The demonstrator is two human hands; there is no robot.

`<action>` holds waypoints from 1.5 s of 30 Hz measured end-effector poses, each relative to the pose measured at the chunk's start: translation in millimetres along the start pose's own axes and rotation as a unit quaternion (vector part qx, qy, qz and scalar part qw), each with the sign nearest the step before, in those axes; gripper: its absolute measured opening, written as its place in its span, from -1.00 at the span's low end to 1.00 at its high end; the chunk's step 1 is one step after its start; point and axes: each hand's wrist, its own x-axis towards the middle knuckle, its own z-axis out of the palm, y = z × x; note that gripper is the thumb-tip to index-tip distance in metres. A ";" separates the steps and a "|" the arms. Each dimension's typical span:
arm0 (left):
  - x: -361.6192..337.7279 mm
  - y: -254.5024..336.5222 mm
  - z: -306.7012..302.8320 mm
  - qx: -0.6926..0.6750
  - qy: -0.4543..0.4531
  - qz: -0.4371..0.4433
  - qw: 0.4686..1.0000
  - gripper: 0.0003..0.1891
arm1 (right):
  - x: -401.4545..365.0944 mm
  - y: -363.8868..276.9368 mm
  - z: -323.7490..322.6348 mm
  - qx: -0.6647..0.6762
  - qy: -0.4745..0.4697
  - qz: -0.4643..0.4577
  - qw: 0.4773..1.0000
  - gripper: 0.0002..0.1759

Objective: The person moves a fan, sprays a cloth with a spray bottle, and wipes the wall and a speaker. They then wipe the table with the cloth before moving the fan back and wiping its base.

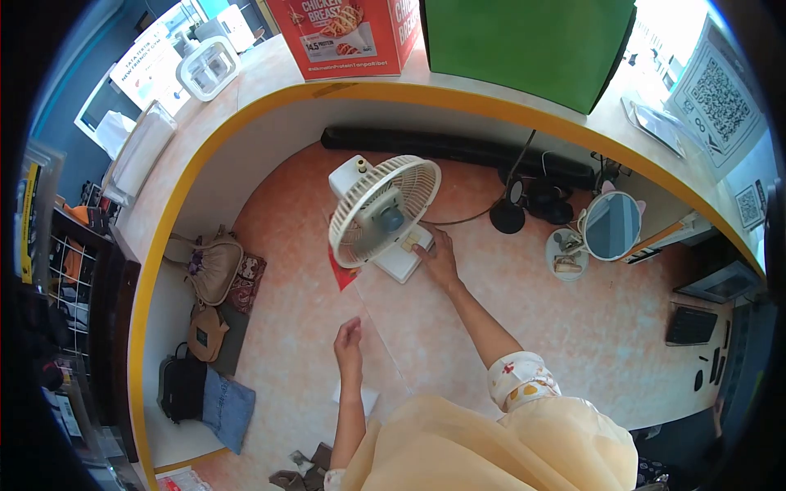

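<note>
A small white desk fan (385,214) stands on the pinkish desk (508,319), its round grille tilted. My right hand (440,260) touches the right side of the fan's white base (399,266), near its buttons, with the fingers bent over the edge. My left hand (349,340) hangs below the fan, away from it, its fingers curled together with nothing visible in them. Between the fan and my left hand lies a red piece (342,277), partly behind the grille. A white sheet (357,398) shows beside my left forearm.
Bags (219,270) and a denim pouch (229,409) line the left side. A round mirror (612,225), a black microphone (508,214) and a keyboard (692,325) are on the right. The curved counter's yellow edge (149,303) surrounds the desk; a red box (352,41) stands above.
</note>
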 end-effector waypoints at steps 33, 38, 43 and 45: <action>-78.5 -49.8 85.2 -0.045 -0.145 -0.090 0.984 -0.68 | -186.5 20.2 -105.7 0.133 0.060 0.294 0.945 -0.57; -129.3 -79.6 114.4 -0.021 -0.220 -0.079 0.972 -0.76 | -259.0 64.7 -161.6 0.115 0.126 0.323 0.931 -0.46; -165.6 -70.3 150.1 0.056 -0.330 -0.117 0.935 -0.61 | -315.3 99.6 -224.7 0.148 0.180 0.308 0.922 -0.38; -177.1 -69.2 169.1 0.025 -0.372 -0.084 0.924 -0.53 | -332.0 112.8 -246.3 0.170 0.196 0.294 0.920 -0.35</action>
